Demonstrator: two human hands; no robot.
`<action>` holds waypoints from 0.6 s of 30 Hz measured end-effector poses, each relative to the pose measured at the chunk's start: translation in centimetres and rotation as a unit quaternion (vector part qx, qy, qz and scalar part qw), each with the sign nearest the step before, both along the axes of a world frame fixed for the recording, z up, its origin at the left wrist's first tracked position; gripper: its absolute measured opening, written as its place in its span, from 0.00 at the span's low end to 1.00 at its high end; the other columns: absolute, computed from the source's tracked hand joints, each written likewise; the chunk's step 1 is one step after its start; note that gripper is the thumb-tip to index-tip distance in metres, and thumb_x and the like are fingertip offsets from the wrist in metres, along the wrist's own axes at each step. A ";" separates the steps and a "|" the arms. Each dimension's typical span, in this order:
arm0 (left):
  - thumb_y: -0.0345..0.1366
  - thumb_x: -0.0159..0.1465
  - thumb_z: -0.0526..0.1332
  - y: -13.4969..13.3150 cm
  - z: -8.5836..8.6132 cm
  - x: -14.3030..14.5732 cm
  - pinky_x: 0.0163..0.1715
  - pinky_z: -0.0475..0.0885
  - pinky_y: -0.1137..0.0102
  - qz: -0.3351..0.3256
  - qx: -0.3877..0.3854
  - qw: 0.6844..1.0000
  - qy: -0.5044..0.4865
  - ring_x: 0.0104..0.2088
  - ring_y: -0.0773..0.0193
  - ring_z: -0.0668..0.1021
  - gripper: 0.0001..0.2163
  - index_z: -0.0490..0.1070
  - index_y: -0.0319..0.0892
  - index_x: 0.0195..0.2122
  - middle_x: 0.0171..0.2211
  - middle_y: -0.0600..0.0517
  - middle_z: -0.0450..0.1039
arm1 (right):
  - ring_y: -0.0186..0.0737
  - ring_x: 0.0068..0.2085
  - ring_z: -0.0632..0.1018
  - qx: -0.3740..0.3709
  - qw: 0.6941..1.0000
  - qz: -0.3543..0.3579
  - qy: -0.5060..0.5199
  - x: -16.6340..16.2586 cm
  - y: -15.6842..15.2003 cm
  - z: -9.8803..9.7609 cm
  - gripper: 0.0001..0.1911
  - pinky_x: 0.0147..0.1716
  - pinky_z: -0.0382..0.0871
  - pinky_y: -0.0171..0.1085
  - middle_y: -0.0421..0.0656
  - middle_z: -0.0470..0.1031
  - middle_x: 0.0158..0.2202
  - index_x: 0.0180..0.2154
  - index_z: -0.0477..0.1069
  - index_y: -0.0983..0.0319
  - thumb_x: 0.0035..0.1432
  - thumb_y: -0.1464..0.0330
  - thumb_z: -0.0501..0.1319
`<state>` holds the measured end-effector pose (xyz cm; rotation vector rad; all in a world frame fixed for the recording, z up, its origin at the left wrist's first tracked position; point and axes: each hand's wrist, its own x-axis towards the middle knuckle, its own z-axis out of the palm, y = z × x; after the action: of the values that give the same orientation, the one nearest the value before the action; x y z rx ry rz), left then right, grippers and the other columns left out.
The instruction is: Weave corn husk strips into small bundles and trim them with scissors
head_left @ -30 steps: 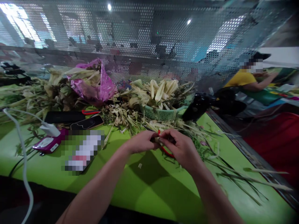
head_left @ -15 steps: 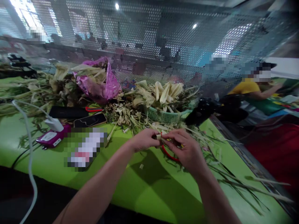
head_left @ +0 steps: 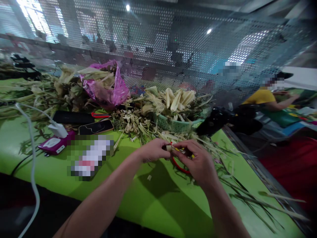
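Note:
My left hand [head_left: 156, 150] pinches a small pale piece of dried husk [head_left: 168, 147] between thumb and fingers. The fingertips of my right hand [head_left: 198, 160] close on the same piece from the other side, where a tiny red bit [head_left: 171, 143] shows on top. Below my right hand lies a red curved handle [head_left: 180, 168], partly covered by it; a little yellow shows by the fingers. A small pale scrap [head_left: 149, 178] rests on the green tabletop [head_left: 138, 198] nearer to me.
Behind my hands stands a green basket [head_left: 174, 124] of dry husks, with a pink plastic bag [head_left: 109, 89] of husks farther left. Two phones, a purple power adapter [head_left: 55, 143] and a white cable lie left. Long stalks [head_left: 267, 205] cover the right side. Another person [head_left: 262, 99] sits far right.
My two hands stay together at the husk piece, with only slight finger shifts. The whole view has tilted a little; nothing has been let go.

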<state>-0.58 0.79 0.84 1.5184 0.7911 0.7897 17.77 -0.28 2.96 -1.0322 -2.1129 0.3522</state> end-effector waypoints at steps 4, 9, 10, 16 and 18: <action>0.30 0.49 0.58 0.1 -0.2 -0.1 0.25 0.56 0.74 -0.006 -0.023 0.999 -0.034 0.23 0.73 0.62 0.04 0.68 0.38 0.27 0.22 0.58 0.60 | 0.40 0.36 0.75 -0.007 1.000 0.007 0.004 0.1 0.0 0.2 0.07 0.35 0.69 0.38 0.45 0.74 0.35 0.35 0.75 0.60 0.56 0.65 0.63; 0.29 0.49 0.58 0.0 0.0 -0.2 0.26 0.58 0.75 -0.020 -0.059 0.997 -0.051 0.23 0.73 0.64 0.07 0.70 0.37 0.30 0.23 0.57 0.64 | 0.40 0.37 0.75 -0.001 0.999 0.042 -0.001 0.2 -0.3 0.7 0.04 0.38 0.69 0.38 0.44 0.74 0.35 0.34 0.76 0.60 0.57 0.68 0.62; 0.29 0.49 0.59 0.0 0.1 -0.3 0.26 0.58 0.75 -0.023 -0.062 0.997 -0.048 0.23 0.73 0.64 0.07 0.70 0.37 0.30 0.23 0.57 0.64 | 0.40 0.37 0.75 0.000 0.999 0.047 -0.003 0.2 -0.3 0.7 0.04 0.38 0.69 0.38 0.44 0.74 0.34 0.34 0.76 0.60 0.57 0.68 0.62; 0.29 0.49 0.60 -0.3 0.5 -0.1 0.27 0.60 0.74 -0.027 -0.066 0.997 -0.030 0.24 0.72 0.66 0.04 0.68 0.37 0.28 0.23 0.57 0.64 | 0.40 0.37 0.75 0.003 0.998 0.061 -0.015 0.3 -0.4 0.6 0.04 0.37 0.69 0.38 0.43 0.74 0.35 0.34 0.75 0.59 0.58 0.70 0.61; 0.28 0.49 0.59 -0.5 0.6 0.1 0.27 0.59 0.74 -0.031 -0.067 0.997 -0.031 0.24 0.73 0.65 0.03 0.67 0.38 0.27 0.22 0.58 0.63 | 0.40 0.37 0.75 0.004 0.998 0.055 -0.018 0.2 -0.4 0.6 0.04 0.37 0.69 0.38 0.43 0.74 0.34 0.34 0.75 0.59 0.58 0.70 0.60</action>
<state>-0.53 0.32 1.45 1.3854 0.7330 0.7206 17.95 -0.72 3.53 -0.9257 -2.2070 0.3799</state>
